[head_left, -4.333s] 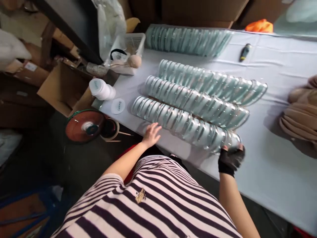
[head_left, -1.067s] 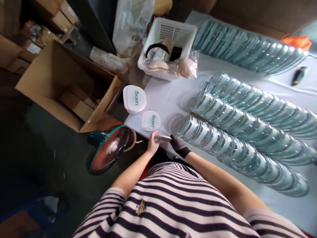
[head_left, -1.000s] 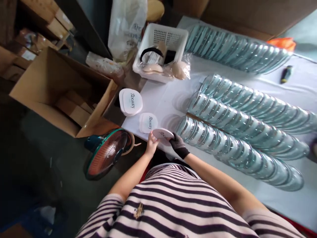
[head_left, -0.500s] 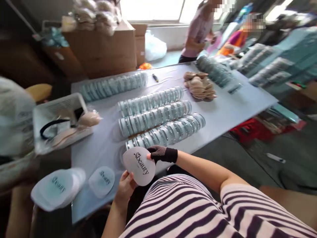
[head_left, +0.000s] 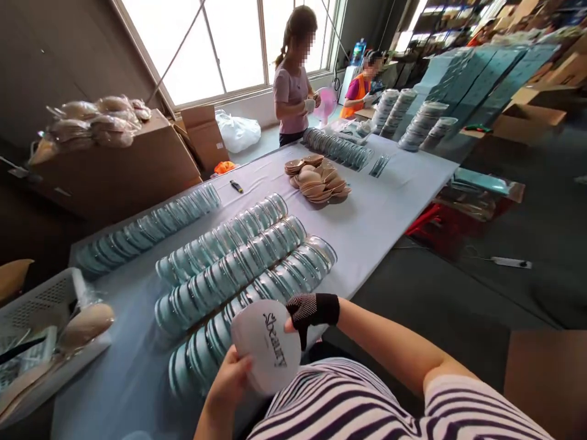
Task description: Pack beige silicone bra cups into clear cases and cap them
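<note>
A white rounded card point(head_left: 266, 351) with dark "Sbeaury" lettering is held up in front of my body. Its edge looks layered, so it may be a thin stack. My bare left hand point(head_left: 230, 374) is closed on its lower left edge, thumb on the front. On the card's right edge, my right hand point(head_left: 306, 318) grips it, in a black fingerless glove with pale dots; its other fingers are hidden behind. Just beyond lies the nearest row of clear, teal-tinted packs point(head_left: 275, 287), with more rows point(head_left: 243, 253) alongside.
A pile of beige cups point(head_left: 318, 177) and a small dark tool point(head_left: 236, 186) lie on the white table point(head_left: 367, 226). At left stands a white basket point(head_left: 76, 290) with bagged cups. Two people point(head_left: 293, 91) are at the far side, near teal stacks. Cardboard boxes point(head_left: 114, 165) line the wall.
My view has swung to the right and up, showing more of the far room. The loose cards at lower left have left view. Both hands still hold the card.
</note>
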